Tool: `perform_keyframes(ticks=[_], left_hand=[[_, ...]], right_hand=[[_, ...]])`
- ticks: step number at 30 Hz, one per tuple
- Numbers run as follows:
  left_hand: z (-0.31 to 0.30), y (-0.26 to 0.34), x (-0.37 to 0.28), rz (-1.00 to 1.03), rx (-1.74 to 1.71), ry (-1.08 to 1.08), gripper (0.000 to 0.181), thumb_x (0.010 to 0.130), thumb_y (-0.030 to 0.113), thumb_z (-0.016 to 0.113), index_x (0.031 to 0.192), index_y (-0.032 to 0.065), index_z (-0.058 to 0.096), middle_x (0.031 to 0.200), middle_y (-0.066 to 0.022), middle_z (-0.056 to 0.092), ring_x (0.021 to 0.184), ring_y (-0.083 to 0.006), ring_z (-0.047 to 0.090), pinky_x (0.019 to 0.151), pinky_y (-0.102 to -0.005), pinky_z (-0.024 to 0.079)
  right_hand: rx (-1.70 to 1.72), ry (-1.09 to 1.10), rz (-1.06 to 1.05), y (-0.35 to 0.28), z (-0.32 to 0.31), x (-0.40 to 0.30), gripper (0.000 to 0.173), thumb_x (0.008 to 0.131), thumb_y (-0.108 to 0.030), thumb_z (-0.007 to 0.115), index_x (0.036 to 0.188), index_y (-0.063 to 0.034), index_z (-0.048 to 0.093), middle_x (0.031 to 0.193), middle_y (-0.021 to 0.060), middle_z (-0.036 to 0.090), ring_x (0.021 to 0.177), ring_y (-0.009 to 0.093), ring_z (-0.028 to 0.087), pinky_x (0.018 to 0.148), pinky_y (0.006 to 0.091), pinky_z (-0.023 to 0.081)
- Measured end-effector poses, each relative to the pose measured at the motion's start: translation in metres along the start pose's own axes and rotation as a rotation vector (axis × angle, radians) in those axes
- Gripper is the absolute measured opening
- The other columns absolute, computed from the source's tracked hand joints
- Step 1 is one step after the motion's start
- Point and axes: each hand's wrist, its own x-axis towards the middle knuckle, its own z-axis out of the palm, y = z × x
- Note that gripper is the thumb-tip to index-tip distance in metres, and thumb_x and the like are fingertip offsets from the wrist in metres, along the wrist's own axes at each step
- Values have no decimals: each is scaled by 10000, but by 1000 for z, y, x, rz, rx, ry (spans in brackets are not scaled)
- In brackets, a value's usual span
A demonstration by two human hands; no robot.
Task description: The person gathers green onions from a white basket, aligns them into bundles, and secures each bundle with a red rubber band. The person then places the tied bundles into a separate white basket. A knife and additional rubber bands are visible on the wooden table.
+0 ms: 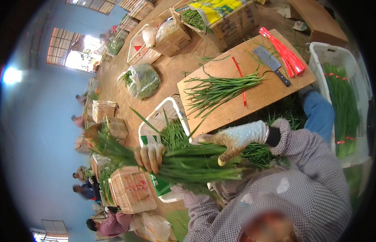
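Observation:
My left hand (150, 158), in a soiled glove, is closed around a thick bunch of garlic chives (188, 163), held across my front with the leaf ends pointing left. My right hand (239, 137), in a dotted, stained glove, rests against the bunch's other half, thumb and fingers spread. On the wooden board (212, 118) before me lies another bunch of chives (227, 87), a red tie strip (237, 67) passing beneath it. A cleaver (271, 62) with a black handle lies to its right, beside a bundle of red tie strips (286, 54).
A white crate (315, 54) at right holds red-tied chive bundles (342, 106). Loose chives (174, 133) fill part of another white crate (157, 115) at left. A plastic bag of greens (144, 80) and a filled crate (236, 25) stand beyond. Several people work along the blue wall (30, 121).

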Motion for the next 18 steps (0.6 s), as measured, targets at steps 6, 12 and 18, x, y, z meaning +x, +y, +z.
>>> perform_keyframes(ticks=[6,12,18], left_hand=[[-57,-32,-23,71,-93,347,241,970,191,647,1136,54,539,908,-37,582,774,-159,641,753,-343,447],[-87,-44,-57,35,-148,386,240,1021,211,574,1163,26,516,933,-60,538,835,-167,574,786,-334,420],[-101,-81,-42,10,-164,466,254,989,207,603,1141,12,542,913,-67,546,821,-182,560,805,-336,422]], right_hand=[[783,169,48,-13,62,-10,1195,850,-785,636,1623,14,195,1603,155,384,1467,262,354,1225,406,283],[382,423,235,3,117,-18,1306,780,-501,889,1663,-92,19,1615,153,354,1478,252,341,1224,401,302],[845,496,496,23,111,-31,705,862,-235,866,1412,-18,483,1216,90,662,982,140,630,845,278,541]])
